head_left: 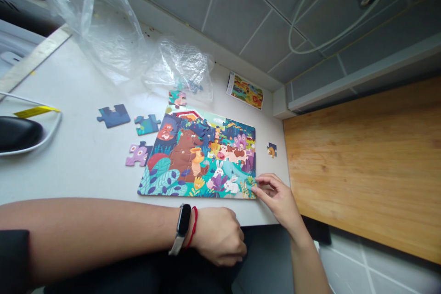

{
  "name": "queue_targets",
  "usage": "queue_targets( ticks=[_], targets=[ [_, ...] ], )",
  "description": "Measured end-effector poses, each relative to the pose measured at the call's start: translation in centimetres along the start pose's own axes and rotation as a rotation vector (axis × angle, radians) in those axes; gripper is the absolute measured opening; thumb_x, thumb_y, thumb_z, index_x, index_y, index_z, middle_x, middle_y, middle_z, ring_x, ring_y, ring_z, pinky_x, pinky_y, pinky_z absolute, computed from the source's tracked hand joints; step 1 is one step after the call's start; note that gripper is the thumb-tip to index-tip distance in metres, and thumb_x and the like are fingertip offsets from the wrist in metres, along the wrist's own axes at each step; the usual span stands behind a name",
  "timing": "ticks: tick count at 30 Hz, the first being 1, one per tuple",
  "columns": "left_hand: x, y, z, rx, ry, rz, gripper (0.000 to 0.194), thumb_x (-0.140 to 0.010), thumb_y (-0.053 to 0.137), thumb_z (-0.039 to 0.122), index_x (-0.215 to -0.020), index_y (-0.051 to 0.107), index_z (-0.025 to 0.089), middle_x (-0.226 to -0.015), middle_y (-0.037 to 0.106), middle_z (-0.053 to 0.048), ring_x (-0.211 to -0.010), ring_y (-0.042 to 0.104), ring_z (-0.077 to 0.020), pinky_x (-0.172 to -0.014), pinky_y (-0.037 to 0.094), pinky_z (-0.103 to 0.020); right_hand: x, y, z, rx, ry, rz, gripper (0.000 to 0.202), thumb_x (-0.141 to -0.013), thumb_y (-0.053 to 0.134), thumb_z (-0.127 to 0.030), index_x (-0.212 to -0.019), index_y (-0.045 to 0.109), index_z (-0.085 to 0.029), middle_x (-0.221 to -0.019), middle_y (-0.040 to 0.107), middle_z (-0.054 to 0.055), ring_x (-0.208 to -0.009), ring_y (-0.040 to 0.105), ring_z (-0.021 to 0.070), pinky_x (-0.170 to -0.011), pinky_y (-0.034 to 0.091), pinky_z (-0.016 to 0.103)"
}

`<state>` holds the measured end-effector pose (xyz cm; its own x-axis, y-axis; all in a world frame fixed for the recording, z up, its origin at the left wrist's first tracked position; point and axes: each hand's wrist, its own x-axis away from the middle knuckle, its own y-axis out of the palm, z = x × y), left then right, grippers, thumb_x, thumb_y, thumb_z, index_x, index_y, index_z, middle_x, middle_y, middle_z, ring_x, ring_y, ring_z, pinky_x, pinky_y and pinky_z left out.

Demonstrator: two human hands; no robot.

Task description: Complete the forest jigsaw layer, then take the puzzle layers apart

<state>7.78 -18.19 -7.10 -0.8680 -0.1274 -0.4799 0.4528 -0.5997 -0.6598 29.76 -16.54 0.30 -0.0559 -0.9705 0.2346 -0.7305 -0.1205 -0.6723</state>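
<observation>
A colourful jigsaw puzzle (pixel 184 156) with a bear, a cow and rabbits lies on the white table. At its lower right corner, my right hand (pixel 277 200) pinches the edge of a green puzzle piece (pixel 249 185) between thumb and fingers. The piece overlaps the puzzle, and I cannot tell whether it sits flush. My left hand (pixel 220 236) is closed in a fist by the table's front edge, and nothing shows in it. Loose pieces lie left of the puzzle: a dark blue piece (pixel 115 115), a teal piece (pixel 147 124) and a purple piece (pixel 138 154).
Clear plastic bags (pixel 110 41) lie behind the puzzle, near a pink-and-teal piece (pixel 178 98). A small picture card (pixel 245 91) rests by the tiled wall. One small piece (pixel 272 149) lies near the wooden board (pixel 358 161). A black mouse-like object (pixel 19 134) is at the left.
</observation>
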Motion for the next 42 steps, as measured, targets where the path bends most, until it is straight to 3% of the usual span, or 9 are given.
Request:
queue_targets(
  ticks=[9, 18, 23, 29, 42],
  targets=[
    [0.0, 0.2, -0.1, 0.0, 0.008, 0.003, 0.023, -0.091, 0.077, 0.034, -0.074, 0.067, 0.023, -0.073, 0.076, 0.002, -0.062, 0.068, -0.0174, -0.063, 0.054, -0.033, 0.5, 0.8, 1.2, 0.121, 0.001, 0.069, 0.045, -0.08, 0.082, -0.065, -0.09, 0.075, -0.022, -0.102, 0.068, 0.01, -0.087, 0.071, 0.024, -0.066, 0.061, 0.031],
    [-0.1, 0.2, -0.1, -0.003, 0.008, -0.013, 0.023, -0.092, 0.077, 0.034, -0.075, 0.067, 0.023, -0.075, 0.077, 0.001, -0.062, 0.069, -0.0175, -0.064, 0.053, -0.033, -0.1, 0.6, 0.9, 0.153, 0.041, -0.055, 0.049, -0.081, 0.077, -0.071, -0.079, 0.069, -0.022, -0.087, 0.066, 0.004, -0.073, 0.066, 0.0192, -0.065, 0.055, 0.03],
    [0.1, 0.6, -0.2, -0.001, 0.012, 0.041, 0.024, -0.09, 0.079, 0.034, -0.073, 0.066, 0.023, -0.074, 0.077, 0.001, -0.061, 0.068, -0.0172, -0.062, 0.052, -0.033, -0.9, -0.1, 0.2, 0.198, 0.058, -0.186, 0.037, -0.088, 0.075, -0.057, -0.079, 0.069, -0.022, -0.083, 0.066, 0.003, -0.071, 0.063, 0.0186, -0.065, 0.05, 0.029],
    [0.1, 0.7, -0.2, 0.001, 0.028, 0.079, 0.023, -0.088, 0.081, 0.033, -0.073, 0.067, 0.022, -0.071, 0.075, 0.002, -0.058, 0.066, -0.0168, -0.059, 0.051, -0.034, -2.5, -0.7, -2.7, 0.446, -0.021, -0.387, 0.019, -0.094, 0.069, -0.033, -0.078, 0.066, -0.022, -0.079, 0.068, 0.001, -0.073, 0.061, 0.019, -0.068, 0.042, 0.029],
    [-0.1, 0.8, 0.0, -0.058, 0.027, -0.024, 0.025, -0.092, 0.076, 0.039, -0.075, 0.066, 0.024, -0.082, 0.08, 0.004, -0.068, 0.071, -0.0154, -0.059, 0.053, -0.034, -4.1, -0.8, -4.2, 0.67, -0.017, -0.508, 0.018, -0.091, 0.069, -0.03, -0.076, 0.062, -0.022, -0.077, 0.071, 0.002, -0.071, 0.061, 0.0198, -0.065, 0.039, 0.028]
  ],
)
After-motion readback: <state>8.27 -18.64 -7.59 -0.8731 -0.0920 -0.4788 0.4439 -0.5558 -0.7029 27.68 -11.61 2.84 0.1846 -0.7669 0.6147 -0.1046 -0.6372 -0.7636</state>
